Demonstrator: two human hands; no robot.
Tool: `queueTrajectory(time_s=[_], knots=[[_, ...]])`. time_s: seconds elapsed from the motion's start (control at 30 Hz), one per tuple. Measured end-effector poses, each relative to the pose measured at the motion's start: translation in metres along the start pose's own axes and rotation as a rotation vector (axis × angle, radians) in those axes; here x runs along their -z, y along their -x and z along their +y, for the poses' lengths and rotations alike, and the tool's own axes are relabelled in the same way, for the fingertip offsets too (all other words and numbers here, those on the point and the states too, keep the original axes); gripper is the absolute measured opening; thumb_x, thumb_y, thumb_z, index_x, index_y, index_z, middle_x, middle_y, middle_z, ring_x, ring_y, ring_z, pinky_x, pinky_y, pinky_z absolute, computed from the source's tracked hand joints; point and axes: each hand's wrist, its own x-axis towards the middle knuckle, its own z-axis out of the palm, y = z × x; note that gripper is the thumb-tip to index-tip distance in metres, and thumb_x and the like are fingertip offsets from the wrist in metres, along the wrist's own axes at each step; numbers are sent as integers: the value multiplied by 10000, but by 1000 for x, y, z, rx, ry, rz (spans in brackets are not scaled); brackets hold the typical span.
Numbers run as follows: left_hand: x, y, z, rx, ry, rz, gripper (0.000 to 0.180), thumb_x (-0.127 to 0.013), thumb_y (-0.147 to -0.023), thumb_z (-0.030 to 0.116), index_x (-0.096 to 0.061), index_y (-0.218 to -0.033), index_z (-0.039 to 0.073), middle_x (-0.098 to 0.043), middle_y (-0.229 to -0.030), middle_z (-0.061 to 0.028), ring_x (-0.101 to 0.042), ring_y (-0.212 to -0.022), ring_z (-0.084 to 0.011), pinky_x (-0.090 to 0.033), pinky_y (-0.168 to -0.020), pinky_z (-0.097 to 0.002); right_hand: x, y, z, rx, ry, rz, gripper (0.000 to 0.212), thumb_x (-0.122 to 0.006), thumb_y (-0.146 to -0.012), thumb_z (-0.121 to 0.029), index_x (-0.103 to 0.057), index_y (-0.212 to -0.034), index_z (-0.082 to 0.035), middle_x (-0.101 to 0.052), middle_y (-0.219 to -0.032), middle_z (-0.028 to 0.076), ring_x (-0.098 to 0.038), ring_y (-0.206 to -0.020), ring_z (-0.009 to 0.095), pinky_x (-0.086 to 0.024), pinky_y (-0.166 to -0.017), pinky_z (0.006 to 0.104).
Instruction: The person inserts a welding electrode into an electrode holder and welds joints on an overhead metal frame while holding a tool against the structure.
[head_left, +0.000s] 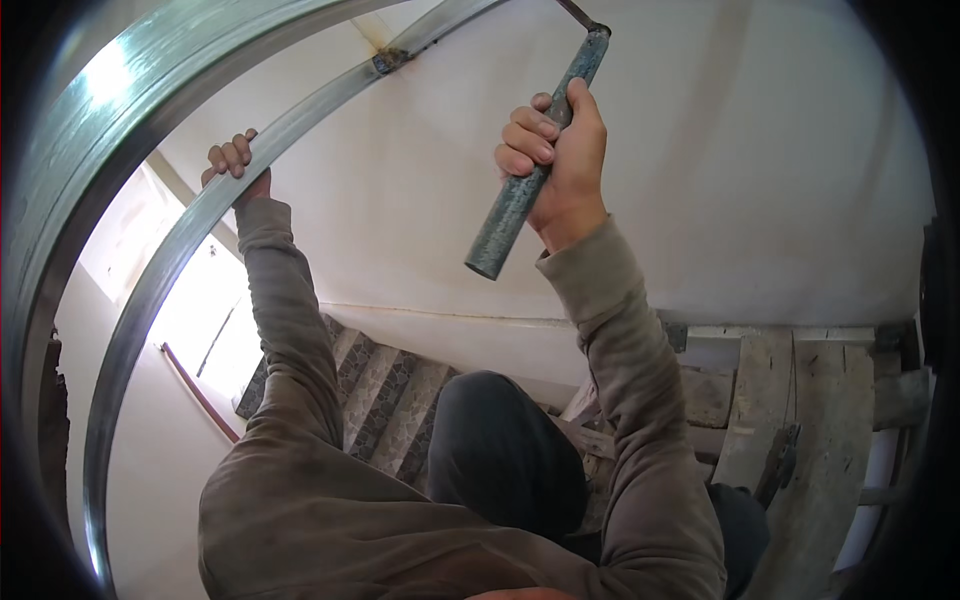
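My left hand (231, 156) is closed around a grey metal tube (312, 112), fingers over one side and the palm behind it. The tube sweeps from the top edge down the left side, with a dark, rough joint (391, 60) farther up. My right hand (568, 160) grips a pipe-handled metal tool (508, 215), raised in front of the wall and apart from the tube. A thin bar juts from the handle's upper end at an angle; the picture's top edge cuts it off, so the head is hidden.
A wider shiny metal beam (120, 130) curves across the upper left. Below lie patterned stairs (385, 400), partly hidden by my knee (505, 450). Worn wooden planks (815, 440) lie at lower right. A pale wall (720, 200) stands ahead, and a brownish-red rail (200, 392) is at left.
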Motion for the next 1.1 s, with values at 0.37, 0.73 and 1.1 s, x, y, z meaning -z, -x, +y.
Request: queueTrajectory(time_s=[0.37,0.73,1.1], knots=[[-61,23,-28,-97,42,926,96,-587,-783,208,-622,-731,135,-628,-722,-65,-591,-806,-237,-458,-1018,-451,26,14,-13,229,660,176,355,-562,-1013,-431,-477,-906,-102,-435,-616,-14,-463,-492,109,-406,-435,312],[-200,82,-169,468,-686,448,265,-713,-873,100,-644,-1095,-26,-657,-955,-94,-649,-792,-175,-540,-744,-297,41,9,-141,1017,1842,353,408,-742,-917,-392,-641,-820,-9,-547,-598,41,-493,-545,149,-447,-550,330],[-221,-81,-265,118,-1041,101,627,-793,-850,221,-473,-1341,-1,-567,-1319,-132,-600,-1142,-218,-551,-919,-390,9,15,-146,816,1819,322,477,-723,-925,-430,-559,-722,-32,-482,-560,11,-437,-523,114,-377,-493,314]])
